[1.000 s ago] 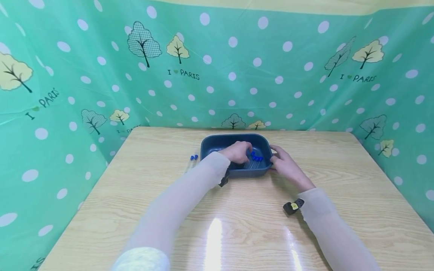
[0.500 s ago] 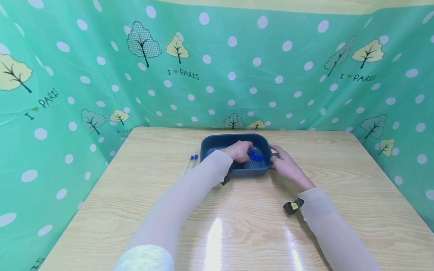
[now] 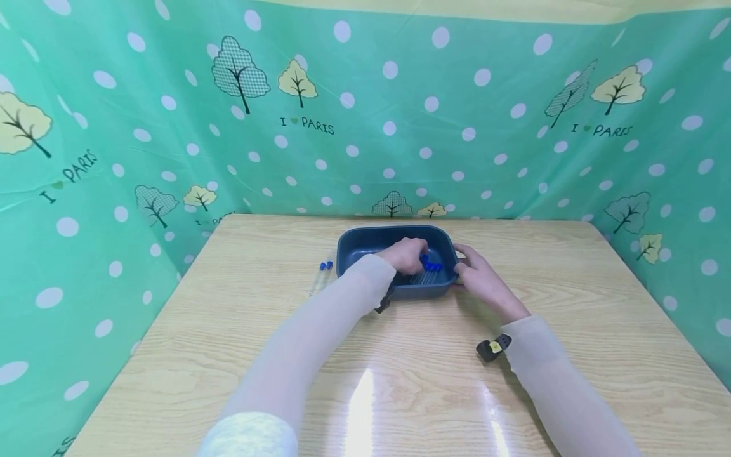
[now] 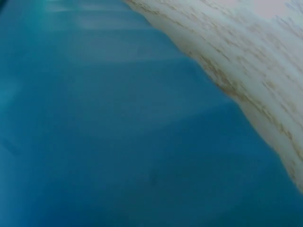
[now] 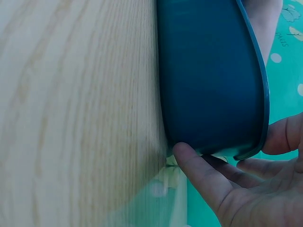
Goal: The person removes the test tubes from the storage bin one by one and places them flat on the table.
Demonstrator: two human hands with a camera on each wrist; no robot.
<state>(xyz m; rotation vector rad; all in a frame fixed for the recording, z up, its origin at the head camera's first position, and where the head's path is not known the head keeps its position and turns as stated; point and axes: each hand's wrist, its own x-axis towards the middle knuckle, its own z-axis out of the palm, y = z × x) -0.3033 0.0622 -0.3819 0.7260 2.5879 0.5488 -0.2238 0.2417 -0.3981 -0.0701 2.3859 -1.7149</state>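
A dark blue rectangular plastic box (image 3: 365,235) stands toward the back of the table. My left hand (image 3: 403,254) reaches over its front wall, its curled fingers at a blue-capped test tube. Several of these clear tubes (image 3: 433,269) lie in the right part of the box, partly hidden by the hand. The left wrist view shows the box's outer wall (image 4: 142,109) up close, without the fingers. My right hand (image 3: 476,274) holds the right end of the box. In the right wrist view, the thumb is at the rim and the other fingers are against the outside of the end wall.
Two more blue-capped tubes (image 3: 321,277) lie on the wood-grain table (image 3: 240,317) to the left of the box, close to my left sleeve (image 3: 308,343). A green dotted curtain (image 3: 342,127) hangs behind and at both sides of the table.
My left hand has shifted slightly to the right inside the box, closer to the blue caps. The right hand and the box have stayed in place.
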